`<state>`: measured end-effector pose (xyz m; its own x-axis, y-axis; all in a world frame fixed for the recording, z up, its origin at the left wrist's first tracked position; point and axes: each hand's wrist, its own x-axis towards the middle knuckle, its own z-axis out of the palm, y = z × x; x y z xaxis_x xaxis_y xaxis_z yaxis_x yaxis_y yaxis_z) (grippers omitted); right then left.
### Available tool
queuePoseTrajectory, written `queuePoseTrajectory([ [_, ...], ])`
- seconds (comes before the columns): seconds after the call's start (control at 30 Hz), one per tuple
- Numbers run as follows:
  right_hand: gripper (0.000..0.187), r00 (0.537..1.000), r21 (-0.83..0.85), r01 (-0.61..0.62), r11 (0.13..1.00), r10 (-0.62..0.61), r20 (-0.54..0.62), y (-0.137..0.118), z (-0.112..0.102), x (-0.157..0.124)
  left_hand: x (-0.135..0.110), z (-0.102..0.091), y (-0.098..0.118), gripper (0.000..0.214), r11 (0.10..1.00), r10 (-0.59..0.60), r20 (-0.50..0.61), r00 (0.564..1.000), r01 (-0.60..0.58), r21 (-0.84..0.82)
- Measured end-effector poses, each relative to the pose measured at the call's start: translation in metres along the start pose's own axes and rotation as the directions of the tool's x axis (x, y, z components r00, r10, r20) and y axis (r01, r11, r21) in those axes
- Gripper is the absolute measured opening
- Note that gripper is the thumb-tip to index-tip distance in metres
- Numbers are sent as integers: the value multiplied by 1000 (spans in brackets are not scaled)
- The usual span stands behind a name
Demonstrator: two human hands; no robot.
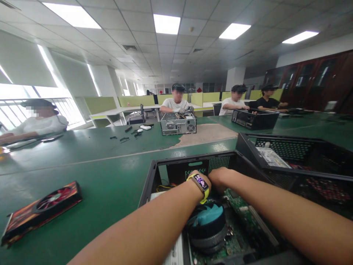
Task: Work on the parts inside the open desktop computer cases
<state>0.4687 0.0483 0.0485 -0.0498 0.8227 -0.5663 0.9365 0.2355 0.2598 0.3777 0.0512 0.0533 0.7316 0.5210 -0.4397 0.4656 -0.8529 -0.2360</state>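
Observation:
Both of my hands reach deep into a black computer case [161, 161] lying open on the table. My left hand [197, 176], with a yellow-banded smart band [202, 184] at its wrist, is at the far end of the case. Close beside it is my right hand [220, 175]. The fingers of both hands are hidden, so what they touch cannot be seen. Nearer to me a round CPU cooler [208, 228] with a blue fan sits on the green motherboard [241, 206]. Yellow and red cables [166, 188] show left of my hands.
A graphics card [45, 209] lies on the green table [110, 198] to the left. Another open case [289, 143] stands close on the right. Across the table, a person in gloves [176, 105] works at a silver case [179, 124]; small dark parts [135, 133] lie nearby.

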Motion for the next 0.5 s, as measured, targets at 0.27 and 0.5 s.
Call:
queuePoseTrajectory([
  [0.27,40,999,24,19,1000,-20,47,4,0,-1,3,2,2,41,996,20,29,999,-22,83],
  [0.5,26,996,21,87,996,-88,35,16,9,14,4,3,8,41,999,-18,51,999,16,47],
])
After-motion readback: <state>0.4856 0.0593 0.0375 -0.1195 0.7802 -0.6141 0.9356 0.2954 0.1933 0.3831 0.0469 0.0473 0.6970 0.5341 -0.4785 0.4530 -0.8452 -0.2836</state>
